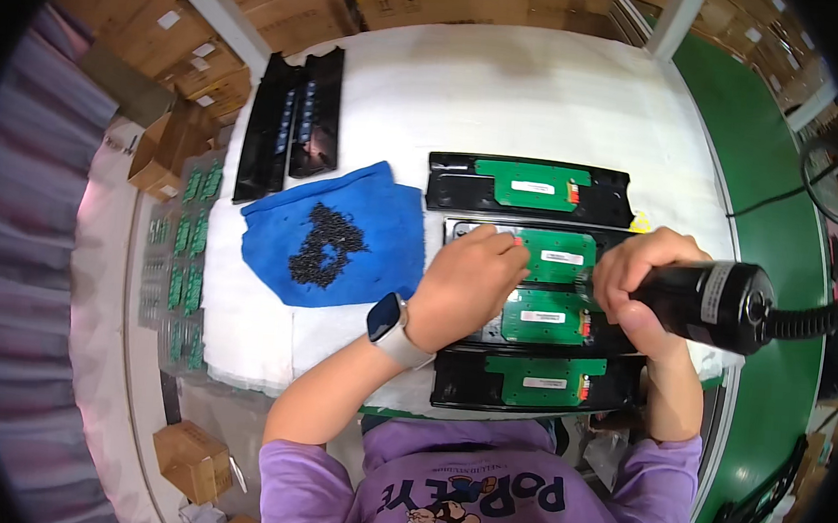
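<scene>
My right hand (646, 282) is wrapped around a black electric screwdriver (713, 300), which lies nearly level with its coiled cord running off to the right. Its tip end points left, over the green circuit boards, and the bit is hard to make out. At the left edge of one green circuit board (557, 259), my left hand (471, 285) has its fingertips drawn together; whatever they pinch is hidden. Directly below is another green circuit board (543, 316). Each board sits in a long black plastic housing (458, 184), several of which are stacked in rows before me.
Left of my hand, a blue cloth (383, 215) bears a pile of small black screws (323, 250). Two black housings (270, 135) stand at the back left. Trays of green boards (180, 274) line the table's left side. Cardboard boxes (437, 0) stand behind the white-covered table (509, 83).
</scene>
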Motion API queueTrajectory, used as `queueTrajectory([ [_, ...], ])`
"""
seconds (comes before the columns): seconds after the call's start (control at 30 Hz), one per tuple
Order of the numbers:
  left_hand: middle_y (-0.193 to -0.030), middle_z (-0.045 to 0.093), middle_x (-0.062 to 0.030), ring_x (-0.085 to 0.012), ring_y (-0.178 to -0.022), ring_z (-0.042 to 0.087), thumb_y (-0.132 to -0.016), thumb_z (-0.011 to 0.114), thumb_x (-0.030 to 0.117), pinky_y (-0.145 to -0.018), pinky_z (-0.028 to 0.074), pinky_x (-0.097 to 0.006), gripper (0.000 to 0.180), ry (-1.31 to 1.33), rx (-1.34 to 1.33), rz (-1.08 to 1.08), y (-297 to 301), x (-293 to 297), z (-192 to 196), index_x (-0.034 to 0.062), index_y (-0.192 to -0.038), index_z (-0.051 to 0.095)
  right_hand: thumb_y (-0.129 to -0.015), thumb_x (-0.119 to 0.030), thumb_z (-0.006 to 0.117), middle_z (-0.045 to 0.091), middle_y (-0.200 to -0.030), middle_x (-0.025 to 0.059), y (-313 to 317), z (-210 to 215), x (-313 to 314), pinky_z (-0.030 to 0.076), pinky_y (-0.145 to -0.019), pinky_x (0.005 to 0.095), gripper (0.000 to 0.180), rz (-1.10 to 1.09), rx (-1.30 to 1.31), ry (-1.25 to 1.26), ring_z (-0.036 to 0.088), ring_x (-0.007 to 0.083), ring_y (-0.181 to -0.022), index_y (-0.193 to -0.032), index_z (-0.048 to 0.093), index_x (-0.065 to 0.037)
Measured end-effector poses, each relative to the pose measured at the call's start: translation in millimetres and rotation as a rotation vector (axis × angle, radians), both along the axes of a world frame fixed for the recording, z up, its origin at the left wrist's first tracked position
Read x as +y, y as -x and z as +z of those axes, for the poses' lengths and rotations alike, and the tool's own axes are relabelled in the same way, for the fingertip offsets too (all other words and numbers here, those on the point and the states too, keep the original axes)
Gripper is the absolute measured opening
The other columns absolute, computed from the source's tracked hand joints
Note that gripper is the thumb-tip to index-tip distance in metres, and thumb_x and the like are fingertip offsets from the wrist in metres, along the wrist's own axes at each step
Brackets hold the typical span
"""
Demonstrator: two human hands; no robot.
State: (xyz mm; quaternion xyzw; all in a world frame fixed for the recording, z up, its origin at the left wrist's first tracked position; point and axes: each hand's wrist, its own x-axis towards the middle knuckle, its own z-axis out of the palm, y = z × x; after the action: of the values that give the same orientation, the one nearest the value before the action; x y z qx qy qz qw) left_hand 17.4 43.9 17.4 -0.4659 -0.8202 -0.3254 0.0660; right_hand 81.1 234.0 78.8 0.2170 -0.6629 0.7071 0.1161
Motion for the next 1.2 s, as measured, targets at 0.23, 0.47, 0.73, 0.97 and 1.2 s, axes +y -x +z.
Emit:
queueTrajectory([
  [0.23, -0.076, 0.057, -0.0089, -0.0265, -0.075, 0.054, -0.076, 0.061, 0.009, -0.064, 0.045, -0.034, 0.012, 0.063, -0.034, 0.000, -2, -19, 10, 0.0020, -0.085, 0.060, -0.071, -0.017, 0.074, 0.049, -0.060, 0.0014, -2, 1, 0, 0.037, -0.047, 0.0231, 0.036, 0.064, 0.111, 0.305, 0.046, 0.0090, -0.050, -0.087, 0.046, -0.001],
  [0.47, -0.080, 0.057, -0.0113, -0.0289, -0.074, 0.057, -0.074, 0.064, 0.012, -0.060, 0.047, -0.037, 0.015, 0.291, 0.222, 0.685, 13, -113, 25, 0.0026, -0.085, 0.060, -0.075, -0.033, 0.066, 0.044, -0.051, -0.0025, 4, 4, 14, 0.042, -0.045, 0.0246, 0.039, 0.066, 0.130, 0.378, 0.043, 0.0087, -0.038, -0.090, 0.041, -0.006],
  [0.73, -0.078, 0.056, -0.0139, -0.0337, -0.067, 0.057, -0.078, 0.060, 0.005, -0.058, 0.045, -0.038, 0.007, 0.195, 0.114, 0.720, 18, -135, 5, 0.0009, -0.084, 0.061, -0.075, -0.033, 0.065, 0.042, -0.051, -0.0027, 6, 1, 12, 0.041, -0.045, 0.0238, 0.039, 0.055, 0.105, 0.317, 0.041, 0.0083, -0.037, -0.089, 0.040, -0.006],
  [0.97, -0.070, 0.059, -0.0126, -0.0260, -0.057, 0.055, -0.081, 0.059, 0.004, -0.053, 0.044, -0.031, 0.008, 0.000, 0.059, 0.747, 23, -139, 0, -0.0012, -0.085, 0.063, -0.075, -0.031, 0.062, 0.042, -0.051, -0.0024, 10, -2, 15, 0.040, -0.045, 0.0235, 0.036, 0.061, 0.096, 0.307, 0.041, 0.0080, -0.037, -0.089, 0.040, -0.005],
  [1.2, -0.077, 0.058, -0.0077, -0.0104, -0.062, 0.047, -0.088, 0.050, 0.012, -0.057, 0.040, -0.023, 0.019, -1.018, -1.454, 0.195, 33, -104, -2, -0.0055, -0.093, 0.057, -0.075, -0.027, 0.064, 0.044, -0.055, 0.0011, 8, 0, 17, 0.037, -0.045, 0.0248, 0.040, 0.070, 0.091, 0.387, 0.043, 0.0106, -0.042, -0.094, 0.041, -0.001],
])
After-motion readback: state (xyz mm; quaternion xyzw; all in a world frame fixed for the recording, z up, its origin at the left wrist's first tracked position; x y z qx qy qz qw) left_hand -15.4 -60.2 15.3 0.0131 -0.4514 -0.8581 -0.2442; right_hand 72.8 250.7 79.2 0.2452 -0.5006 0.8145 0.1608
